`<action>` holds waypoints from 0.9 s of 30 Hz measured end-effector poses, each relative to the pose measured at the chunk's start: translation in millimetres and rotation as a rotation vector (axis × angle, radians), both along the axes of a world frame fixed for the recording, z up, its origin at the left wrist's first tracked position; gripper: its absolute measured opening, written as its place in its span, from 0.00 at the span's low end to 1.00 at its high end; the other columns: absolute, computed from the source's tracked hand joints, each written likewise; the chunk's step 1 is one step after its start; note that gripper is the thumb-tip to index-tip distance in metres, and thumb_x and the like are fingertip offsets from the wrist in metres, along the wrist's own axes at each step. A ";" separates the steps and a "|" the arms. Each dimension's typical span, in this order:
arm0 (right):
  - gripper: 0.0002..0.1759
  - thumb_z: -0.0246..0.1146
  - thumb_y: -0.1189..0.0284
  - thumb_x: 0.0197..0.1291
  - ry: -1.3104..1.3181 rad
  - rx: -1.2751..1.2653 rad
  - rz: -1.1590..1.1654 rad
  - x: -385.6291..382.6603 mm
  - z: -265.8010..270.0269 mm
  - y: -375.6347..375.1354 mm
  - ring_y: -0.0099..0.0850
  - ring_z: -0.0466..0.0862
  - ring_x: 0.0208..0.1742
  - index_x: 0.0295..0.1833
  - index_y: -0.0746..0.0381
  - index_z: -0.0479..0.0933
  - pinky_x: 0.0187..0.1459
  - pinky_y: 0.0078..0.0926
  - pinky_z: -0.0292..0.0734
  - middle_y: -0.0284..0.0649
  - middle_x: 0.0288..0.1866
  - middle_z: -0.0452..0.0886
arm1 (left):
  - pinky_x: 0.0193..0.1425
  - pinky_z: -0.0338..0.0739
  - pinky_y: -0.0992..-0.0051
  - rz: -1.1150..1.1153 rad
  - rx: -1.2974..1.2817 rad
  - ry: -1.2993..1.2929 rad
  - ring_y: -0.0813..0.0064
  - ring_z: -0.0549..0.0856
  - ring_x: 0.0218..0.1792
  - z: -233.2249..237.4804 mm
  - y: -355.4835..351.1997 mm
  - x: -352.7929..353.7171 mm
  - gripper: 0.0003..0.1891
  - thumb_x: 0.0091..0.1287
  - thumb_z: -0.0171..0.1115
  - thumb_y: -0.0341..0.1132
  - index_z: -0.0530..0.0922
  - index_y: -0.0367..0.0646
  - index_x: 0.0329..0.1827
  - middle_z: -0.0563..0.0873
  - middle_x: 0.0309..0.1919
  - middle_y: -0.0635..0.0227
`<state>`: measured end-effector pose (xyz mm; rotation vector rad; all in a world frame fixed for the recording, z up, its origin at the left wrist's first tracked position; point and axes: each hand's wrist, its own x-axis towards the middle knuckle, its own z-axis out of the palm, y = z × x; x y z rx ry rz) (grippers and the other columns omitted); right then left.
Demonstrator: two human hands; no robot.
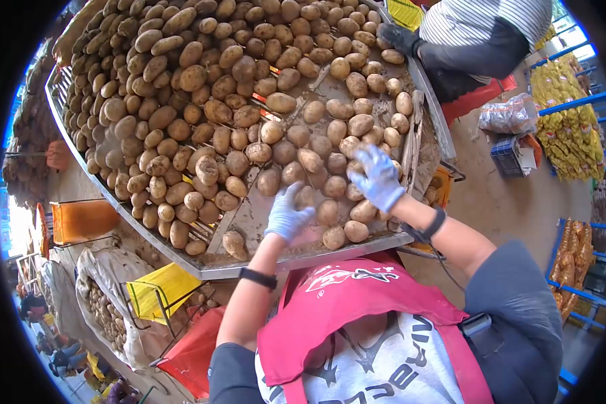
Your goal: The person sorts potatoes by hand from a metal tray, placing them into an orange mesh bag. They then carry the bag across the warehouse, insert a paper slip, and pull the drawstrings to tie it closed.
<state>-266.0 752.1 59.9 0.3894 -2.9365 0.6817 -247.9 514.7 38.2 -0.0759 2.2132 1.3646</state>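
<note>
A metal sorting table (303, 259) holds a large heap of brown potatoes (182, 101), thinning out toward its near edge. My left hand (286, 215), in a pale blue glove, lies with fingers spread on potatoes near the front rim, touching one (305, 196). My right hand (378, 176), gloved the same, is spread over potatoes (350, 145) at the table's right side, beside a wooden slat (414, 145). Neither hand clearly grips a potato. I wear a red apron (357, 303).
A co-worker in a striped shirt (485, 20) reaches a dark gloved hand (397, 37) onto the far right corner. Below left stand an open sack of potatoes (108, 310), a yellow crate (158, 289), an orange crate (84, 219). Blue racks with yellow net bags (565, 128) line the right.
</note>
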 end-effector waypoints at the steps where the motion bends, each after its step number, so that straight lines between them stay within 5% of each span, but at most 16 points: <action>1: 0.21 0.62 0.60 0.53 -0.113 -0.041 0.143 14.4 9.2 4.3 0.46 0.77 0.49 0.51 0.57 0.74 0.50 0.40 0.74 0.49 0.48 0.75 | 0.51 0.77 0.63 0.187 0.368 -0.250 0.63 0.79 0.49 0.3 -9.3 -1.1 0.30 0.53 0.64 0.36 0.68 0.46 0.62 0.78 0.51 0.56; 3: 0.20 0.64 0.62 0.50 -0.191 -0.080 0.380 43.7 12.2 -12.6 0.44 0.79 0.47 0.48 0.57 0.74 0.47 0.39 0.76 0.47 0.49 0.74 | 0.51 0.76 0.62 0.465 0.958 -0.446 0.64 0.80 0.47 7.7 -36.1 11.5 0.28 0.56 0.60 0.45 0.71 0.44 0.60 0.78 0.52 0.56; 7: 0.26 0.65 0.62 0.49 -0.690 0.199 0.244 33.9 4.4 -77.5 0.47 0.78 0.49 0.55 0.55 0.71 0.50 0.41 0.76 0.48 0.54 0.70 | 0.49 0.77 0.62 0.733 1.274 -0.627 0.62 0.81 0.44 41.4 -46.2 22.5 0.25 0.57 0.56 0.52 0.76 0.45 0.51 0.82 0.44 0.55; 9: 0.29 0.65 0.62 0.49 -0.729 -0.213 -0.007 26.8 2.3 -92.0 0.49 0.77 0.52 0.58 0.55 0.70 0.53 0.41 0.74 0.49 0.56 0.69 | 0.44 0.78 0.57 0.904 1.320 -0.559 0.60 0.83 0.38 10.8 -59.0 34.8 0.19 0.61 0.55 0.53 0.79 0.46 0.41 0.82 0.42 0.56; 12: 0.29 0.64 0.60 0.50 -0.197 -0.644 0.038 37.0 8.9 -106.4 0.50 0.76 0.54 0.59 0.57 0.69 0.56 0.40 0.71 0.50 0.56 0.69 | 0.43 0.80 0.59 0.628 1.216 -0.759 0.63 0.83 0.41 2.9 -71.9 49.7 0.25 0.63 0.55 0.57 0.75 0.45 0.50 0.81 0.45 0.57; 14: 0.29 0.63 0.59 0.50 -0.087 -0.410 0.207 55.0 13.8 -107.6 0.48 0.74 0.56 0.58 0.58 0.69 0.56 0.39 0.70 0.49 0.57 0.70 | 0.40 0.80 0.60 0.664 1.087 -0.842 0.65 0.83 0.41 36.6 -35.0 60.4 0.32 0.64 0.52 0.60 0.68 0.43 0.60 0.80 0.49 0.59; 15: 0.29 0.63 0.60 0.49 0.075 -0.227 0.239 57.8 22.9 -107.3 0.48 0.74 0.55 0.58 0.58 0.69 0.57 0.41 0.69 0.47 0.57 0.70 | 0.40 0.80 0.67 0.610 1.079 -0.744 0.67 0.81 0.39 43.5 -30.0 61.9 0.31 0.60 0.62 0.52 0.69 0.39 0.58 0.79 0.50 0.59; 17: 0.27 0.63 0.61 0.49 -0.468 -0.444 0.275 28.5 52.1 -55.0 0.45 0.73 0.55 0.57 0.55 0.72 0.60 0.43 0.64 0.42 0.57 0.72 | 0.39 0.80 0.66 0.478 1.356 -0.737 0.68 0.81 0.35 21.7 -39.8 65.8 0.30 0.60 0.62 0.51 0.68 0.38 0.58 0.79 0.50 0.58; 19: 0.26 0.64 0.62 0.47 -0.095 0.024 0.181 33.4 36.7 2.0 0.43 0.74 0.53 0.55 0.56 0.75 0.57 0.49 0.64 0.43 0.52 0.75 | 0.38 0.81 0.66 0.604 1.415 -0.648 0.69 0.81 0.33 46.9 -44.9 59.2 0.29 0.61 0.61 0.50 0.67 0.38 0.58 0.78 0.50 0.56; 21: 0.24 0.63 0.62 0.47 -0.184 0.398 0.359 52.0 12.6 31.1 0.44 0.71 0.60 0.53 0.55 0.77 0.62 0.53 0.58 0.43 0.56 0.74 | 0.33 0.81 0.69 0.815 1.451 -0.502 0.72 0.80 0.31 57.1 -56.6 49.4 0.29 0.63 0.58 0.53 0.67 0.38 0.57 0.79 0.48 0.55; 23: 0.22 0.63 0.61 0.47 -0.127 0.457 0.360 65.1 -24.2 39.4 0.45 0.67 0.63 0.52 0.51 0.77 0.65 0.54 0.54 0.45 0.59 0.70 | 0.33 0.82 0.70 0.983 1.411 -0.513 0.72 0.81 0.31 48.7 -78.6 44.8 0.29 0.63 0.57 0.54 0.67 0.39 0.57 0.79 0.49 0.54; 27: 0.28 0.66 0.56 0.45 -0.193 0.377 0.326 50.7 -6.8 16.8 0.49 0.58 0.70 0.55 0.48 0.77 0.68 0.56 0.47 0.50 0.66 0.63 | 0.35 0.82 0.66 0.879 1.292 -0.481 0.66 0.81 0.38 66.6 -75.2 53.6 0.31 0.63 0.57 0.55 0.66 0.38 0.59 0.78 0.53 0.52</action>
